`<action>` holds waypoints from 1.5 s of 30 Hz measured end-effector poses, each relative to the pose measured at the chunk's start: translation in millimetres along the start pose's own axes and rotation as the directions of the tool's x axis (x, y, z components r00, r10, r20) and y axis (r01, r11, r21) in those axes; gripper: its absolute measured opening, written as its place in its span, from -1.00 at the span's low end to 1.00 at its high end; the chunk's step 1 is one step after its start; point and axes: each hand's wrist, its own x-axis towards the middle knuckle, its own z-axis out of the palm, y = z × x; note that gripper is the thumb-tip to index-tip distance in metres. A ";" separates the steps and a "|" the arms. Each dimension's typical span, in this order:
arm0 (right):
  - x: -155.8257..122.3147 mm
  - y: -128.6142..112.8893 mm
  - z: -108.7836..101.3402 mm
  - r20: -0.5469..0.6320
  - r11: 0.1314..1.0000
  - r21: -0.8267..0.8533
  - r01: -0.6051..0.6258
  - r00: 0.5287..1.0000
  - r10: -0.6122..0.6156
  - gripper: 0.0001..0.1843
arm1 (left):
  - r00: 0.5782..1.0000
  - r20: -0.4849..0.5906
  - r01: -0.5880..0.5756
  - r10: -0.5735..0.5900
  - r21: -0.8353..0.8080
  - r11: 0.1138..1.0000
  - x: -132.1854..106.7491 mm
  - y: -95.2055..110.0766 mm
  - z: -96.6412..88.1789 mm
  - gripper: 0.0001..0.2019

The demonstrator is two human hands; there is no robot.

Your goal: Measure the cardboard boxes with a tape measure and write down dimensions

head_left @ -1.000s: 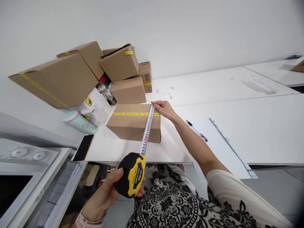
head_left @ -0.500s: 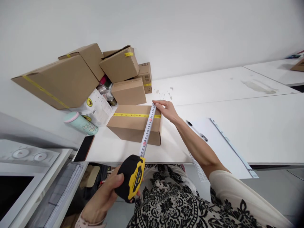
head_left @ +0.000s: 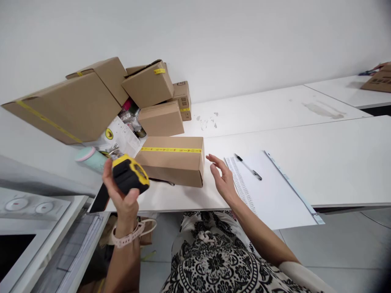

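Note:
My left hand (head_left: 122, 201) grips a black and yellow tape measure (head_left: 130, 176), raised at the left over the table's front edge. No long stretch of blade shows out of its case. A closed cardboard box (head_left: 171, 162) with yellow printed tape along its top lies in front of me, just right of the tape measure. My right hand (head_left: 222, 177) hovers beside the box's right end, fingers apart and holding nothing. Near that hand are white paper sheets (head_left: 275, 195), one with printed columns, and a black-capped pen (head_left: 249, 167) rests on them.
Several cardboard boxes (head_left: 67, 106) are piled against the wall at the back left. A mint tumbler (head_left: 91, 158) lies by a white avocado-print package (head_left: 125, 136). A white appliance with dials (head_left: 30, 205) stands at the lower left. Another box (head_left: 378, 81) sits far right on the white table (head_left: 330, 162).
The tape measure's blade has gone from across the box back into its case. My left hand rose and moved left with it. My right hand let go of the blade end and dropped lower.

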 end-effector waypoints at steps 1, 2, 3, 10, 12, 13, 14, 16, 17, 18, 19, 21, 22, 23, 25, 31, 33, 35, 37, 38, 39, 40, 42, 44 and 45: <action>-4.6 15.6 -1.6 0.010 0.998 0.003 -0.060 0.998 0.060 -0.51 | 0.996 -0.073 -0.043 0.043 0.012 0.999 4.1 -13.9 -6.1 0.06; -9.2 29.6 -2.4 0.037 0.993 -0.009 -0.114 0.993 0.114 -0.46 | 0.989 -0.142 -0.050 0.050 -0.003 0.999 7.4 -27.7 -12.6 0.00; -13.7 41.3 -2.3 0.066 0.987 -0.019 -0.157 0.985 0.158 -0.42 | 0.987 -0.159 -0.018 0.013 -0.029 0.999 10.0 -41.0 -19.1 -0.09; -21.8 66.8 10.8 0.281 0.987 0.068 -0.145 0.952 0.121 -0.20 | 0.934 -0.064 0.317 -0.352 -0.309 0.897 14.4 -97.6 -37.8 -0.42; -16.1 61.5 10.1 0.277 0.993 0.058 -0.107 0.957 0.087 -0.15 | 0.921 -0.042 0.350 -0.387 -0.346 0.870 15.8 -95.2 -35.5 -0.45; -12.5 57.0 8.2 0.260 0.995 0.048 -0.087 0.963 0.072 -0.15 | 0.925 -0.037 0.341 -0.379 -0.359 0.869 17.3 -90.9 -34.1 -0.47; -8.5 51.4 5.6 0.243 0.997 0.040 -0.070 0.968 0.058 -0.16 | 0.934 -0.033 0.320 -0.356 -0.367 0.874 19.5 -85.0 -32.6 -0.49; 0.8 38.0 -0.3 0.220 0.998 0.030 -0.048 0.975 0.040 -0.20 | 0.956 -0.022 0.264 -0.292 -0.363 0.893 25.9 -71.5 -29.4 -0.54; 6.2 31.2 -2.6 0.214 0.999 0.021 -0.043 0.976 0.038 -0.22 | 0.965 -0.016 0.240 -0.263 -0.353 0.904 29.6 -65.2 -27.5 -0.55; 12.1 25.0 -3.8 0.207 0.999 0.008 -0.045 0.977 0.042 -0.24 | 0.970 -0.009 0.226 -0.243 -0.337 0.914 33.5 -60.3 -25.4 -0.55; 18.5 20.1 -3.9 0.194 0.999 -0.009 -0.053 0.980 0.054 -0.27 | 0.972 -0.002 0.222 -0.234 -0.313 0.924 37.3 -56.9 -23.0 -0.53; 32.0 15.2 -0.8 0.158 0.995 -0.044 -0.089 0.983 0.095 -0.34 | 0.972 -0.005 0.227 -0.235 -0.233 0.946 43.6 -55.3 -17.5 -0.42; 38.9 15.6 1.4 0.143 0.992 -0.055 -0.111 0.983 0.118 -0.36 | 0.972 -0.011 0.230 -0.235 -0.168 0.959 45.8 -56.5 -14.5 -0.33; 45.6 17.9 3.1 0.131 0.990 -0.057 -0.130 0.982 0.136 -0.38 | 0.973 -0.012 0.228 -0.229 -0.080 0.970 47.4 -58.2 -11.3 -0.22; 58.1 27.9 1.4 0.111 0.988 -0.055 -0.141 0.983 0.147 -0.40 | 0.983 0.010 0.178 -0.182 0.159 0.971 49.1 -61.0 -4.2 -0.03; 79.4 77.7 -70.3 -0.175 0.880 -0.449 -0.153 0.981 0.081 -0.64 | 0.975 0.206 -0.069 -0.087 0.649 0.758 56.6 -52.4 26.4 -0.09; 79.3 90.8 -100.9 -0.251 0.748 -0.607 -0.268 0.958 0.140 -0.68 | 0.962 0.259 -0.116 -0.087 0.676 0.728 63.2 -51.1 38.4 -0.14; 76.7 100.7 -121.4 -0.252 0.620 -0.709 -0.335 0.942 0.221 -0.69 | 0.952 0.299 -0.163 -0.064 0.674 0.720 70.3 -53.8 49.7 -0.19; 73.4 108.7 -129.9 -0.206 0.525 -0.787 -0.324 0.940 0.272 -0.67 | 0.949 0.312 -0.183 -0.044 0.661 0.728 76.0 -59.1 59.7 -0.25; 72.1 112.2 -130.9 -0.182 0.495 -0.815 -0.302 0.944 0.276 -0.66 | 0.949 0.312 -0.180 -0.046 0.657 0.732 78.0 -62.1 64.1 -0.28; 71.5 115.3 -130.7 -0.162 0.476 -0.834 -0.279 0.948 0.272 -0.68 | 0.950 0.307 -0.168 -0.058 0.660 0.732 79.4 -64.9 68.2 -0.30; 71.7 117.9 -130.1 -0.148 0.472 -0.842 -0.262 0.953 0.266 -0.73 | 0.949 0.306 -0.156 -0.078 0.668 0.727 80.3 -67.6 71.8 -0.32; 74.8 120.4 -130.6 -0.142 0.520 -0.812 -0.267 0.953 0.267 -0.83 | 0.947 0.300 -0.139 -0.111 0.698 0.703 81.4 -72.6 77.7 -0.33; 81.1 118.6 -134.8 -0.151 0.661 -0.678 -0.322 0.941 0.304 -0.83 | 0.954 0.278 -0.134 -0.111 0.727 0.673 83.2 -77.8 81.4 -0.31; 84.9 116.1 -137.9 -0.142 0.755 -0.555 -0.348 0.934 0.327 -0.79 | 0.959 0.267 -0.137 -0.099 0.737 0.662 84.6 -80.7 82.4 -0.30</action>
